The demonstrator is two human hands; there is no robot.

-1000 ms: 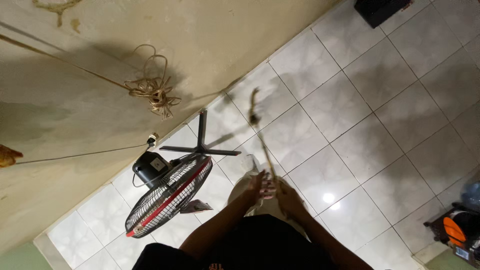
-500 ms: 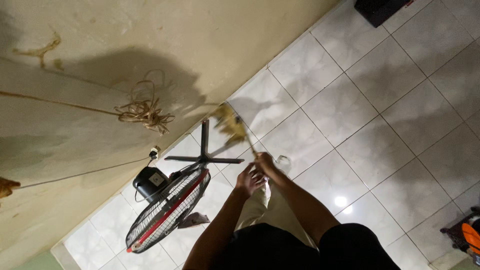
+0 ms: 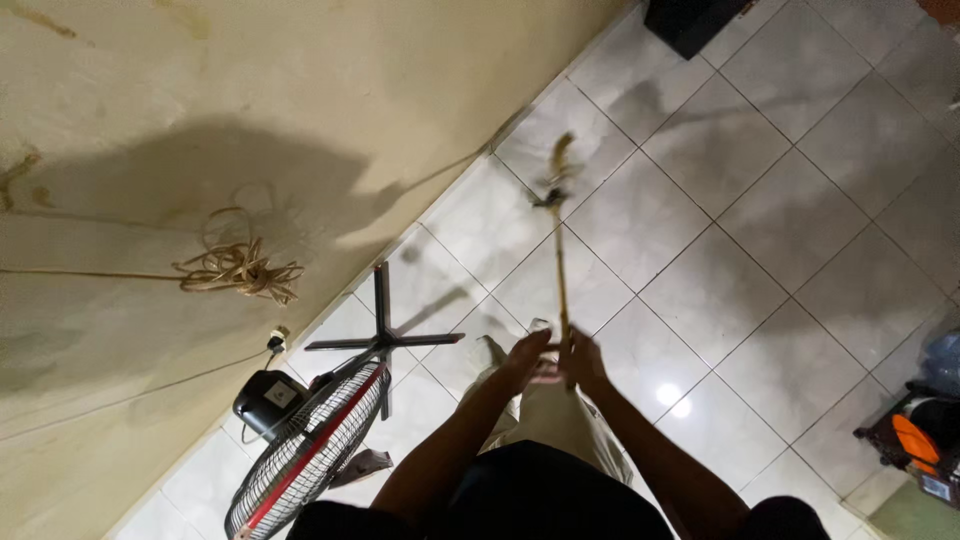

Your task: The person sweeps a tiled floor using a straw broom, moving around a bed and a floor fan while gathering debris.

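Note:
A thin broom stick (image 3: 560, 270) rises from my hands toward a small, blurred brush head (image 3: 557, 168) over the white floor tiles near the wall base. My left hand (image 3: 525, 362) and my right hand (image 3: 582, 362) are pressed together around the lower end of the stick, both gripping it. The hands hover above my light trousers (image 3: 545, 420). The bristles are too blurred to show detail.
A black standing fan (image 3: 305, 445) with a red stripe and cross base (image 3: 382, 338) stands left of my hands. A coiled cord (image 3: 235, 268) hangs on the beige wall. A dark box (image 3: 695, 20) sits far away; orange and black items (image 3: 915, 440) lie at right.
The brush head has swung from the left, near the fan base, to the right and farther out over the tiles. My hands stay clasped on the stick.

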